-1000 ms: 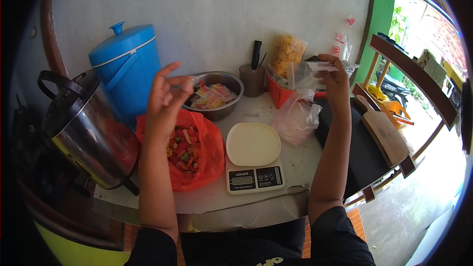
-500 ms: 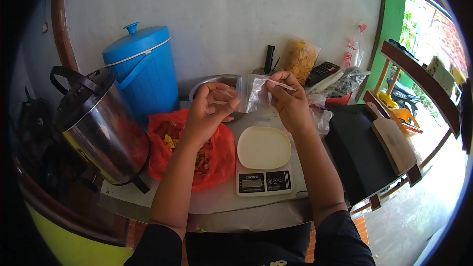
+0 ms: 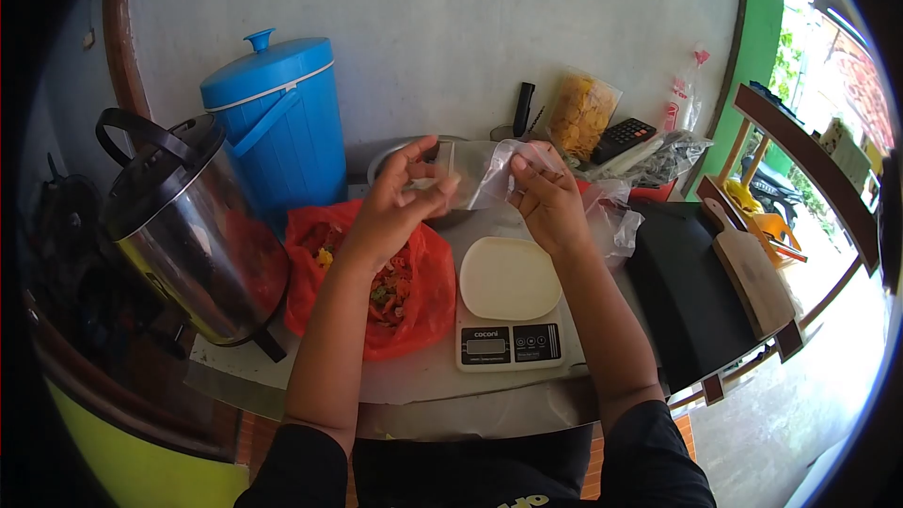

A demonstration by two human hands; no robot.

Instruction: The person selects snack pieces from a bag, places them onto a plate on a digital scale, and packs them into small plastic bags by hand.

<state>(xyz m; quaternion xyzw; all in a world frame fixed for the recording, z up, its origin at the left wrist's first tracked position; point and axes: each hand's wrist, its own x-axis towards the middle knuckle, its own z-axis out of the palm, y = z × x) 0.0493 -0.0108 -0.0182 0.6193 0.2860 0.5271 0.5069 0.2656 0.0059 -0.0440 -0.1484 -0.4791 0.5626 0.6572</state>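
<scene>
A small clear plastic bag (image 3: 482,169) is stretched between my two hands, above the back of the table. My left hand (image 3: 400,205) has its thumb and fingers at the bag's left edge. On the other side, my right hand (image 3: 548,198) pinches the bag's right end, with part of the plastic folded over the fingers. Below the hands is a white kitchen scale (image 3: 511,357) with a bare cream tray (image 3: 510,278) on top. Left of it sits a red plastic bag (image 3: 433,296) of colourful small pieces, partly covered by my left forearm.
A metal bowl (image 3: 381,165) is partly hidden behind my hands. Left stand a steel pot (image 3: 202,235) and a blue drink cooler (image 3: 282,132). At the back right are a bag of yellow chips (image 3: 580,115), a calculator (image 3: 623,139) and crumpled plastic. A wooden board (image 3: 752,273) lies far right.
The plastic bag has turned flatter and shows wider between my hands. My left fingers have spread and shifted along its edge. The whole view has moved slightly.
</scene>
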